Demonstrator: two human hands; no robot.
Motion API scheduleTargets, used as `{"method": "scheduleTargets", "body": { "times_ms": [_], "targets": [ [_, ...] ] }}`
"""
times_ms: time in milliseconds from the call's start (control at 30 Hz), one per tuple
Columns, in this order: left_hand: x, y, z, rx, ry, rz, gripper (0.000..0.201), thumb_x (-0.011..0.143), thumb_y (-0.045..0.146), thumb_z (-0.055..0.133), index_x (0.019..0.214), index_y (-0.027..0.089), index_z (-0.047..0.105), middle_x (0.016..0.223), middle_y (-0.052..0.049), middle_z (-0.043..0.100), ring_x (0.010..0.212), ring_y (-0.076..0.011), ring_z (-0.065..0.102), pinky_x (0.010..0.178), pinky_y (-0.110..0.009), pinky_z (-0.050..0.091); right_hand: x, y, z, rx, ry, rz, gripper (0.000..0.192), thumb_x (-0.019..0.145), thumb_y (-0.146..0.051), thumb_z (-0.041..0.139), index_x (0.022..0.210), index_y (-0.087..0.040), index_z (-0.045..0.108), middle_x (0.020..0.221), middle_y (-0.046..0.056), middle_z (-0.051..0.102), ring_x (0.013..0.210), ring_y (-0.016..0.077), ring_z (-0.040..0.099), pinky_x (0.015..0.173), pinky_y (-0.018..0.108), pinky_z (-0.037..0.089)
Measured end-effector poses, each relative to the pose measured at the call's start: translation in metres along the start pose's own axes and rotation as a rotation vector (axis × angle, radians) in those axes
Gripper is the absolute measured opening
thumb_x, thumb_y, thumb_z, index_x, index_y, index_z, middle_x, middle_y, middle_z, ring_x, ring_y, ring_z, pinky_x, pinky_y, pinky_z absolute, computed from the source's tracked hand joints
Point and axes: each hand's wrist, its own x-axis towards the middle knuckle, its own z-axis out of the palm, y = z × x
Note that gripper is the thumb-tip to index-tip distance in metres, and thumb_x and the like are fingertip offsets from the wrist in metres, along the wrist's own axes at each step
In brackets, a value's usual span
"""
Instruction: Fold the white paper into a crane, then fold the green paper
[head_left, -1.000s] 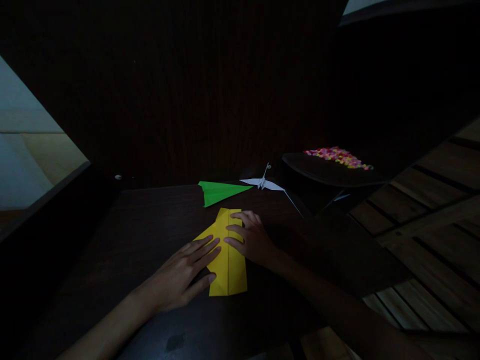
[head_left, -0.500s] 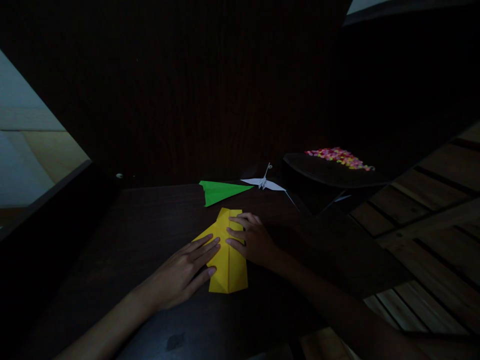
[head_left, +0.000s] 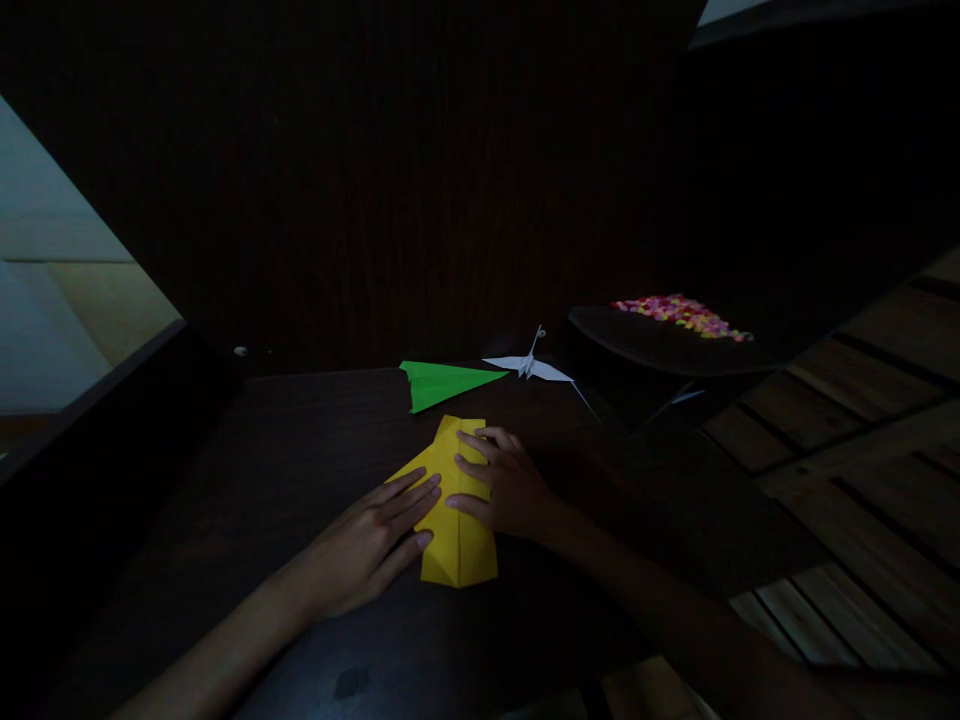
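**Two flat hands on a folded yellow paper, dark table**

Nearest the camera, both forearms come in from the bottom edge, cut off by the frame and dim in the poor light. The left hand (head_left: 360, 545) lies spread and flat, palm down, its fingertips on the left flap of the yellow paper (head_left: 457, 520); it grips nothing. The right hand (head_left: 510, 485) is likewise open, fingers loosely bent and pressing the paper's right side and centre crease, partly hiding that half. The paper lies flat near the middle of the dark table (head_left: 247, 480), pointed end away from the person, square end toward them.

The table's near edge is lost in shadow; its right edge drops off beside wooden floor slats (head_left: 862, 500). Bare tabletop stretches to the left of the hands.

Farther back, well apart from the hands, a green paper plane (head_left: 442, 383) lies flat, and just beside it a white paper crane (head_left: 534, 366). Beyond to the right, a dark tray (head_left: 660, 345) holds small coloured bits (head_left: 679, 312), too small to identify. Everything behind is nearly black.
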Motion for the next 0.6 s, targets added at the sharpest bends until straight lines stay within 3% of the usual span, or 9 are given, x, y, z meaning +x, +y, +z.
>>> {"method": "scheduleTargets", "body": {
  "times_ms": [200, 333, 467, 600],
  "targets": [
    [0.0, 0.0, 0.0, 0.005, 0.007, 0.011, 0.051, 0.101, 0.029, 0.042, 0.15, 0.026, 0.031, 0.154, -0.004, 0.038, 0.143, -0.0256, 0.032, 0.115, -0.047, 0.038, -0.003, -0.006, -0.001, -0.035, 0.016, -0.043, 0.056, 0.079, -0.057, 0.068, 0.112, -0.012, 0.069, 0.139, 0.016, 0.054, 0.125, 0.0353, 0.044, 0.103, 0.051, 0.037],
    [0.001, 0.001, -0.001, 0.036, -0.012, 0.009, 0.049, 0.102, 0.03, 0.04, 0.15, 0.024, 0.032, 0.154, -0.004, 0.038, 0.143, -0.0257, 0.032, 0.114, -0.047, 0.039, -0.002, -0.012, -0.007, -0.024, -0.041, -0.04, 0.068, 0.078, -0.064, 0.064, 0.117, -0.008, 0.066, 0.141, 0.019, 0.052, 0.128, 0.0361, 0.043, 0.105, 0.051, 0.037],
    [0.001, 0.0, 0.0, 0.037, -0.008, 0.012, 0.05, 0.101, 0.032, 0.042, 0.15, 0.023, 0.033, 0.154, -0.005, 0.039, 0.143, -0.0266, 0.032, 0.113, -0.048, 0.039, -0.004, -0.017, -0.011, 0.001, -0.094, -0.028, 0.092, 0.069, -0.077, 0.062, 0.125, -0.004, 0.06, 0.142, 0.022, 0.049, 0.133, 0.0371, 0.039, 0.11, 0.05, 0.032],
    [0.0, -0.001, 0.002, 0.026, 0.027, 0.014, 0.052, 0.1, 0.033, 0.046, 0.15, 0.023, 0.033, 0.152, -0.006, 0.041, 0.142, -0.0272, 0.034, 0.113, -0.048, 0.04, -0.009, -0.022, -0.01, 0.051, -0.156, -0.011, 0.115, 0.06, -0.085, 0.06, 0.137, -0.001, 0.048, 0.148, 0.025, 0.041, 0.142, 0.0374, 0.026, 0.116, 0.049, 0.023]
  ]
}}
